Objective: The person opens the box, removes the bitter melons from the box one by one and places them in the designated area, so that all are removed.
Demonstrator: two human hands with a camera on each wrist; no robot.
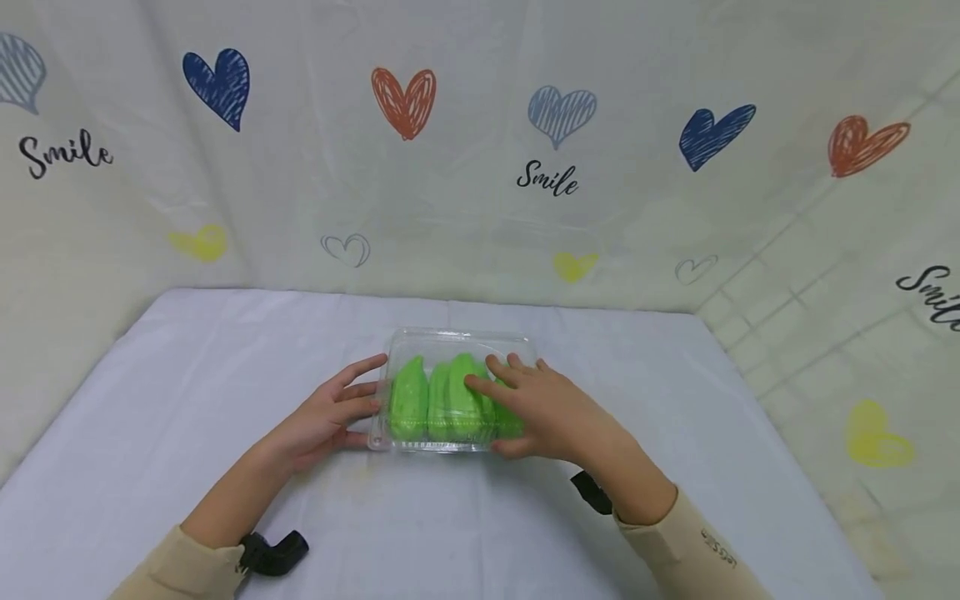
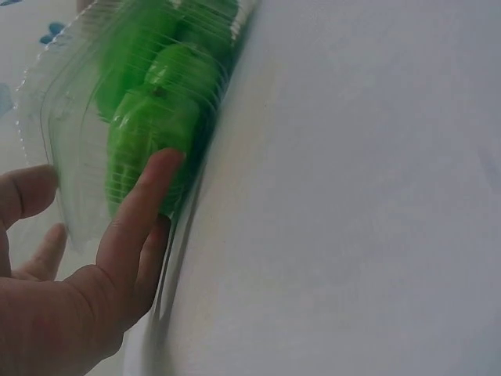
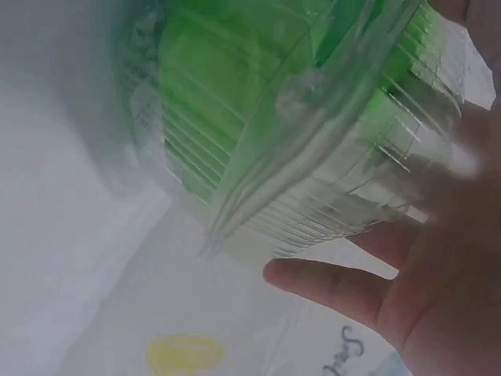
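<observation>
Clear container [image 1: 465, 337] | green pieces [image 1: 409, 404] inside | between both hands [image 1: 326, 417] [image 1: 551, 408], touching

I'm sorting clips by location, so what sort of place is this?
Probably a small indoor filming corner, set up rather than lived in: a white cloth is spread flat, a backdrop printed with hearts and "Smile" rises behind it, and a black device sits by the left sleeve.
</observation>
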